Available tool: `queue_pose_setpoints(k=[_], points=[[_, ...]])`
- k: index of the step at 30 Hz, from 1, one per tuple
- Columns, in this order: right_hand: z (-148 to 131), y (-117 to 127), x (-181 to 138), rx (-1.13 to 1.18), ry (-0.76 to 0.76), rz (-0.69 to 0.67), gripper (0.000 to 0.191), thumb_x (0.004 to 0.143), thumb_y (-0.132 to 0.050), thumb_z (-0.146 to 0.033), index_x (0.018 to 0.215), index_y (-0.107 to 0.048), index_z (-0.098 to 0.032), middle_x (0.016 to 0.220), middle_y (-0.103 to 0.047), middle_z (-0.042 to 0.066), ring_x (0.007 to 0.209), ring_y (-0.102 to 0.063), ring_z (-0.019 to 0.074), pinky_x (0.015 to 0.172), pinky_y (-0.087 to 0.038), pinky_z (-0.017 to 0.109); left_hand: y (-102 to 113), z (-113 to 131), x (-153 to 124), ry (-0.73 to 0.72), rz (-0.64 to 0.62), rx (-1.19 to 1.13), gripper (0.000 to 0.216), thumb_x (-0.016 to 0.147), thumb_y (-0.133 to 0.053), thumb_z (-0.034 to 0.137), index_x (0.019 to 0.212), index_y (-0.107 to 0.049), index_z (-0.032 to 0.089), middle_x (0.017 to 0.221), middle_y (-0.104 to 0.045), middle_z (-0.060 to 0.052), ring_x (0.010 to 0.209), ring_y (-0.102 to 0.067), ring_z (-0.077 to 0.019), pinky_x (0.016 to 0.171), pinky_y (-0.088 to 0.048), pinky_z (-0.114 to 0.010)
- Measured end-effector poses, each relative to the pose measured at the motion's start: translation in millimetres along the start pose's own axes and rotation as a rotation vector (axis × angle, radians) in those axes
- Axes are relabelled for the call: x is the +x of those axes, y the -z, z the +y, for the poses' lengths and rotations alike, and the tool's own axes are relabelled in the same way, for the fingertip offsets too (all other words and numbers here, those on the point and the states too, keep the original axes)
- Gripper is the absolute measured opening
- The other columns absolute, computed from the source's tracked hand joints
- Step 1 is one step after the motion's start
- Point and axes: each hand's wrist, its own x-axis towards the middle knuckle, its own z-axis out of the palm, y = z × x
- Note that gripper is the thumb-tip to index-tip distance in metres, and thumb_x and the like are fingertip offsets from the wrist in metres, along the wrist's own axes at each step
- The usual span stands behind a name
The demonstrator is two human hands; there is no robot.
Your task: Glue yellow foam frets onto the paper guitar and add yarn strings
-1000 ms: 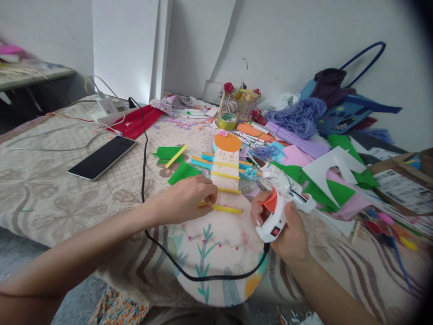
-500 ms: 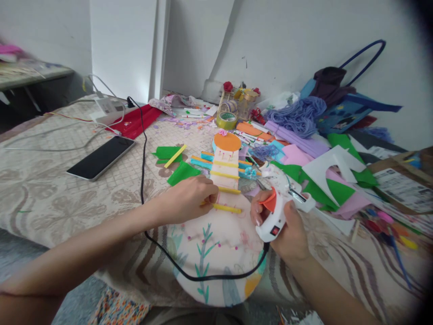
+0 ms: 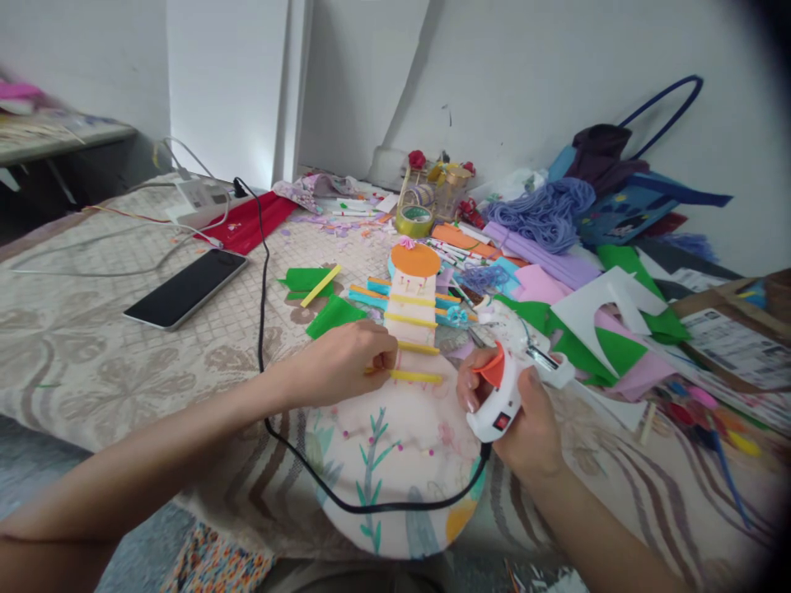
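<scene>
My left hand (image 3: 349, 358) is closed, its fingertips pinching the left end of a yellow strip (image 3: 417, 378). That strip lies across a guitar-shaped cutout (image 3: 426, 478) painted with plants and dots; several similar yellow strips cross its pale neck above. In my right hand (image 3: 535, 436) is a white hot glue gun (image 3: 494, 412) with an orange trigger, held at the cutout's right side. Its nozzle points up and away from me, and a black cord (image 3: 395, 506) loops from it over the cutout. An orange disc (image 3: 415, 259) tops the neck.
Left of the neck lie green paper pieces (image 3: 334, 318) and a loose yellow strip (image 3: 321, 286). A tablet or phone (image 3: 187, 288) rests farther left, near a power strip (image 3: 207, 210). Paper scraps (image 3: 611, 317), blue yarn (image 3: 544, 214) and a tape roll (image 3: 414, 221) crowd the back and right.
The pinched yellow strip has turned slightly, its right end now a little farther from me. Both hands keep nearly the same place and grip.
</scene>
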Motion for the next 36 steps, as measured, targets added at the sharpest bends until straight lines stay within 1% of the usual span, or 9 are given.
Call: queue_pose_setpoints(k=[3,8,12,16,22,27,30,34,36], points=[[-3.4,-3.2,-2.2,0.007,0.008,0.013,0.041,0.083,-0.057,-0.06,0.084,-0.065,-0.02,0.069,-0.053,0.001,0.055,-0.045,0.014,0.049,-0.039,0.027,6.6,-3.8,2.0,0.077,0.028,-0.289,0.001,0.075,-0.061,0.014,0.075,-0.062,0.014,0.071,-0.061,0.0,0.064,-0.052,-0.0099,0.059,-0.039,-0.022],[-9.6,-11.6,-13.1,-0.076,0.074,-0.001,0.042,0.085,-0.051,-0.061,0.084,-0.065,-0.021,0.071,-0.055,0.004,0.059,-0.051,0.0181,0.052,-0.042,0.031,14.1,-4.7,5.0,0.267,-0.039,-1.033,0.021,0.074,-0.072,0.031,0.077,-0.062,0.013,0.064,-0.056,0.003,0.054,-0.048,-0.0061,0.052,-0.037,-0.019],[-8.4,-16.4,-26.5,-0.131,0.117,0.04,0.04,0.084,-0.053,-0.061,0.086,-0.064,-0.023,0.066,-0.057,0.005,0.061,-0.055,0.0233,0.051,-0.045,0.035,12.8,-0.3,4.7,0.413,-0.039,-1.406,0.029,0.063,-0.083,0.029,0.074,-0.062,0.013,0.061,-0.056,0.002,0.054,-0.051,-0.0063,0.052,-0.04,-0.017],[-6.4,-16.4,-33.3,-0.123,0.18,0.062,0.036,0.086,-0.05,-0.059,0.082,-0.063,-0.025,0.064,-0.058,0.007,0.061,-0.056,0.0264,0.05,-0.044,0.038,9.8,1.0,5.3,0.492,-0.069,-1.635,0.026,0.065,-0.084,0.023,0.075,-0.062,0.012,0.065,-0.057,0.002,0.057,-0.055,-0.0065,0.053,-0.042,-0.016],[-12.9,-21.7,-27.7,-0.196,0.214,0.125,0.04,0.085,-0.052,-0.061,0.086,-0.064,-0.023,0.067,-0.059,0.006,0.06,-0.056,0.0242,0.051,-0.044,0.037,6.9,-2.4,6.4,0.5,-0.135,-1.734,0.02,0.073,-0.079,0.019,0.084,-0.067,0.007,0.068,-0.057,0.0,0.058,-0.054,-0.0044,0.053,-0.043,-0.014],[-11.8,-21.2,-27.1,-0.152,0.191,0.105,0.04,0.084,-0.054,-0.06,0.089,-0.064,-0.022,0.067,-0.059,0.005,0.059,-0.056,0.0227,0.052,-0.044,0.035,5.8,-2.9,6.3,0.505,-0.12,-1.725,0.022,0.071,-0.08,0.02,0.083,-0.067,0.007,0.069,-0.057,0.0,0.057,-0.053,-0.0041,0.053,-0.042,-0.014],[-9.2,-18.7,-27.9,-0.132,0.175,0.093,0.039,0.084,-0.054,-0.059,0.089,-0.064,-0.021,0.067,-0.059,0.005,0.059,-0.056,0.0223,0.052,-0.044,0.035,4.7,-2.5,6.8,0.48,-0.071,-1.667,0.023,0.068,-0.082,0.021,0.08,-0.066,0.01,0.07,-0.058,0.0,0.058,-0.054,-0.005,0.054,-0.043,-0.015],[-9.0,-17.9,-27.1,-0.151,0.179,0.107,0.037,0.084,-0.056,-0.057,0.087,-0.064,-0.021,0.067,-0.059,0.005,0.06,-0.056,0.0221,0.053,-0.044,0.034,3.3,-3.0,8.1,0.392,0.06,-1.503,0.022,0.068,-0.081,0.024,0.076,-0.064,0.012,0.065,-0.057,0.001,0.055,-0.051,-0.0057,0.054,-0.042,-0.018],[-9.4,-18.5,-26.7,-0.169,0.188,0.1,0.036,0.084,-0.055,-0.056,0.085,-0.064,-0.02,0.067,-0.059,0.005,0.06,-0.056,0.0215,0.054,-0.044,0.034,3.5,-3.0,8.2,0.357,0.092,-1.445,0.023,0.069,-0.08,0.026,0.075,-0.063,0.012,0.063,-0.057,0.002,0.054,-0.05,-0.0059,0.054,-0.041,-0.019]])
